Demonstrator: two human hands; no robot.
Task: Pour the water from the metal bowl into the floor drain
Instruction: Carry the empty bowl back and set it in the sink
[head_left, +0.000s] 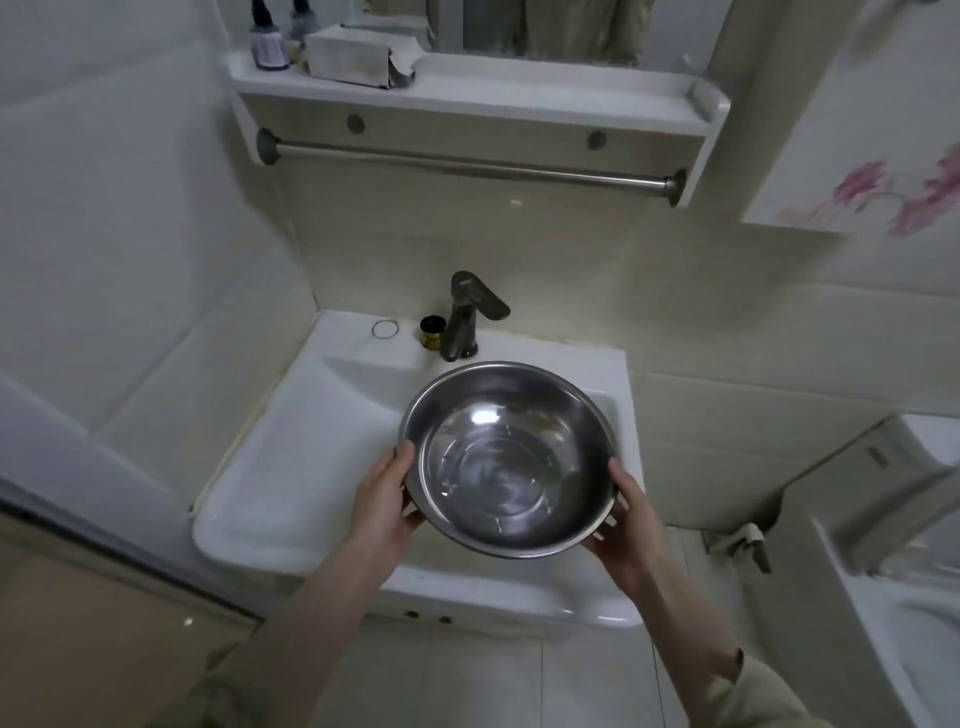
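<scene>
A round metal bowl (506, 457) with shallow clear water in its bottom is held level above the white sink basin (291, 478). My left hand (387, 501) grips the bowl's left rim, thumb on top. My right hand (626, 519) holds the right rim and underside. No floor drain shows in this view.
A metal faucet (465, 317) stands behind the bowl, with a small gold-and-black cap (432, 332) beside it. Above hang a towel bar (467, 166) and a shelf (519, 93) with bottles and a box. A white toilet (883, 519) is at right. White floor tiles (467, 675) lie below.
</scene>
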